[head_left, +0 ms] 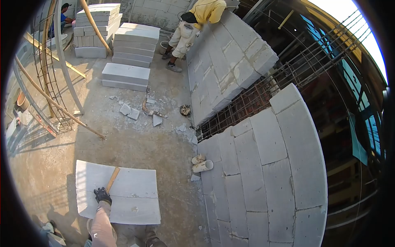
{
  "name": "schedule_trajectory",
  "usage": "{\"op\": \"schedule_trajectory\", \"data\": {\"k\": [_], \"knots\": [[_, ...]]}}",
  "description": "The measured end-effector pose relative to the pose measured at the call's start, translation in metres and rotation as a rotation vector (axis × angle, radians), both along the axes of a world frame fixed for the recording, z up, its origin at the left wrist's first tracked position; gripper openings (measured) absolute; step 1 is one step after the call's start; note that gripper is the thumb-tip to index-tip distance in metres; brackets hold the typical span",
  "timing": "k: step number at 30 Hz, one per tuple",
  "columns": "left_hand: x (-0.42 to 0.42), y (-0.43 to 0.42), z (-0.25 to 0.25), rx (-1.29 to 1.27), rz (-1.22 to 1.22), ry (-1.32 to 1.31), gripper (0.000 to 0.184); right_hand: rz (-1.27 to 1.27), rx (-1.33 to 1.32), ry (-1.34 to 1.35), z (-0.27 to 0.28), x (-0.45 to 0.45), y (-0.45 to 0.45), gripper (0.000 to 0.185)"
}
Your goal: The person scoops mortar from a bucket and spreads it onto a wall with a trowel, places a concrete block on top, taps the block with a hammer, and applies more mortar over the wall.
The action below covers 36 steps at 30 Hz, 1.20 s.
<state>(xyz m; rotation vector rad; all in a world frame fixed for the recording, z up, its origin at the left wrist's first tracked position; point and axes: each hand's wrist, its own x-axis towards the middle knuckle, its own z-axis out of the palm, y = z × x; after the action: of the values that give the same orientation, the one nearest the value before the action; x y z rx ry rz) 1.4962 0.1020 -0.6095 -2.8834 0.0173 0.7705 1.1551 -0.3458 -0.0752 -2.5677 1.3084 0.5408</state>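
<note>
My left hand point(102, 195), in a dark glove, is over a pair of pale blocks point(140, 183) lying side by side on the floor at lower left. A wooden stick point(112, 180) slants up and right from the thumb side of the glove, and its lower end is hidden there. The fingers appear closed around that end, though they show only small. A seam runs across between the two blocks, and bar-shaped shadows fall on their left side. My right hand is out of view.
Block walls point(263, 164) rise on the right, with a rebar cage point(247, 103) between them. Block stacks point(133, 45) stand at the back. A person in yellow point(207, 12) works by the far wall. Broken pieces point(129, 111) and a pipe piece point(203, 166) lie on the floor. Poles point(59, 96) lean left.
</note>
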Motion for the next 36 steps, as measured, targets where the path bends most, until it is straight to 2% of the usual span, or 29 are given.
{"op": "schedule_trajectory", "data": {"k": [2,3,4,6,7,8,13,17,20,22,25,26,27,28,30,32,34,36], "knots": [[-0.026,-0.023,0.049,-0.165,-0.069,-0.006,0.057,-0.006,0.002,-0.022,0.011,-0.008,0.000,0.068],[-0.049,-0.035,0.072,-0.209,-0.234,-0.011,0.055,-0.011,0.003,-0.031,0.016,-0.013,-0.001,0.068],[-0.061,-0.059,0.104,-0.260,-0.319,0.173,0.052,-0.016,0.003,-0.043,0.023,-0.020,-0.002,0.068],[-0.105,-0.104,0.128,-0.419,-0.470,0.336,0.055,-0.028,-0.002,-0.066,0.033,-0.038,-0.003,0.067],[-0.126,-0.132,0.154,-0.481,-0.561,0.503,0.059,-0.034,-0.006,-0.077,0.039,-0.048,-0.004,0.067],[-0.145,-0.173,0.209,-0.419,-0.732,0.614,0.051,-0.039,-0.013,-0.085,0.044,-0.061,-0.004,0.067],[-0.250,-0.328,0.341,-0.862,-1.019,0.840,0.049,-0.102,-0.082,-0.101,0.050,-0.156,-0.001,0.067],[-0.368,-0.405,0.408,-1.035,-1.161,0.985,0.047,-0.206,-0.164,-0.020,0.027,-0.273,0.023,0.067],[-0.473,-0.428,0.435,-1.067,-1.188,1.082,0.046,-0.303,-0.186,0.114,-0.015,-0.384,0.054,0.067],[-0.538,-0.433,0.437,-1.016,-1.231,1.172,0.045,-0.383,-0.129,0.169,-0.052,-0.456,0.069,0.067],[-0.627,-0.425,0.421,-0.812,-1.259,1.346,0.044,-0.479,0.152,0.165,-0.076,-0.564,0.084,0.052],[-0.657,-0.428,0.419,-0.723,-1.275,1.412,0.043,-0.565,0.346,0.078,-0.094,-0.606,0.095,0.046],[-0.690,-0.428,0.419,-0.639,-1.290,1.472,0.043,-0.634,0.337,-0.118,-0.103,-0.647,0.122,0.046],[-0.727,-0.431,0.422,-0.558,-1.318,1.536,0.042,-0.724,0.449,-0.151,-0.095,-0.675,0.139,0.040],[-0.805,-0.436,0.430,-0.387,-1.415,1.648,0.041,-0.910,0.463,-0.224,-0.098,-0.722,0.180,0.041],[-0.873,-0.433,0.438,-0.235,-1.524,1.755,0.041,-1.041,0.441,-0.343,-0.151,-0.756,0.221,0.044],[-0.940,-0.435,0.447,-0.114,-1.597,1.851,0.040,-1.109,0.411,-0.429,-0.168,-0.791,0.249,0.046],[-0.999,-0.438,0.450,-0.011,-1.611,1.923,0.039,-1.281,0.358,-0.605,-0.165,-0.811,0.269,0.050]]}}
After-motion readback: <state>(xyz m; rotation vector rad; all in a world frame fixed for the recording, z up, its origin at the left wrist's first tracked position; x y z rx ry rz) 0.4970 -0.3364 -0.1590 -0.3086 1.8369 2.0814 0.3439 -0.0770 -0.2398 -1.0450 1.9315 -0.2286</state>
